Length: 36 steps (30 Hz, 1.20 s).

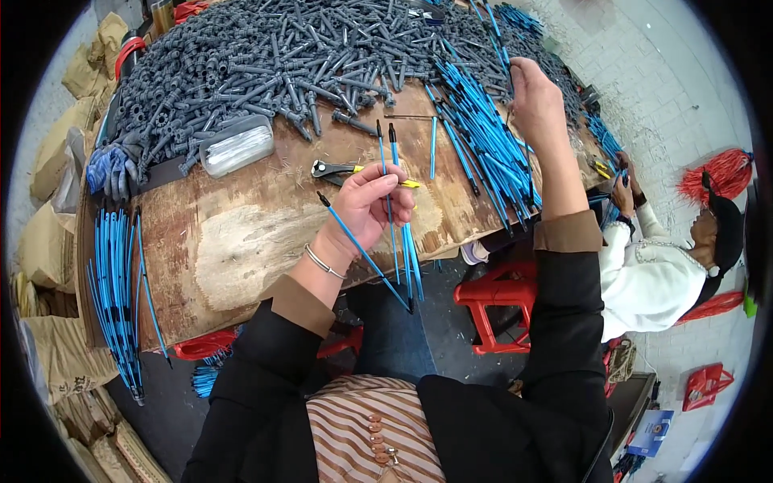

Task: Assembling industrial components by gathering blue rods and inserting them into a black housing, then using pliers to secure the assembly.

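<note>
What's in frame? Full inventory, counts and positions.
Worn wooden tabletop: one, brown, centre.
Grey plastic fittings: large heap, too many to count, far half of table.
Loose thin blue tubes: large pile, right of centre.
Sorted blue tubes: one bundle, table's left edge.
Yellow-handled cutters: one, mid-table.
Clear plastic box: one, beside the heap.
Blue-grey work gloves: count unclear, left edge.
Red plastic stool: one, under the table, right.
Tan sacks: several, floor at left.
Co-worker in white top: one, seated at right.
Left hand: holds a few black-tipped blue tubes.
Right hand: raised over the loose pile, fingers at a tube.
</note>
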Tool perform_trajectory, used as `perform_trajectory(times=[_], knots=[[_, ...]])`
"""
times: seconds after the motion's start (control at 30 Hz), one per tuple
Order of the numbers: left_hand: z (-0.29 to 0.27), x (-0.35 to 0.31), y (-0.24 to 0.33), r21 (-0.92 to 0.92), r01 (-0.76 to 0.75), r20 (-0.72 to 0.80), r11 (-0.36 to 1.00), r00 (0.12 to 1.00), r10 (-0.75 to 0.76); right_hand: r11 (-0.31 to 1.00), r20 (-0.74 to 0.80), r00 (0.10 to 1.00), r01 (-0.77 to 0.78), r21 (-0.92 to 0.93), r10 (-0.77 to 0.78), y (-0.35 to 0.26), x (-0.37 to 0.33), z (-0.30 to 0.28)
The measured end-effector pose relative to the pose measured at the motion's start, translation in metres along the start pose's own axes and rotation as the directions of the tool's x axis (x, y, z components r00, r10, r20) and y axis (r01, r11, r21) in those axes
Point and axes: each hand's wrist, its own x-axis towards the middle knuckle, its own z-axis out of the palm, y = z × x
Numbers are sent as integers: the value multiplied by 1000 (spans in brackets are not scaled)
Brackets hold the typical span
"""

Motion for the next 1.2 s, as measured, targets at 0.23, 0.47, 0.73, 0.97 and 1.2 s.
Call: perform_trajectory(times=[0.23,0.47,0.73,0.97,1.2], knots=[[2,-5,6,-72,-32,-73,997,997,26,647,459,880,-280,709,-123,-84,-58,-56],[2,-3,2,-129,-76,-45,989,996,71,890,270,955,-12,456,-125,-111,-140,-13],[1,-1,-4,159,-166,-95,973,979,182,909,226,972,-34,415,-67,-118,-147,-14],[6,-3,-6,242,-150,-139,959,973,187,945,242,970,-46,323,-35,-109,-151,-9],[3,0,-10,248,-170,-157,954,964,213,859,248,967,-172,482,55,-108,-167,1]])
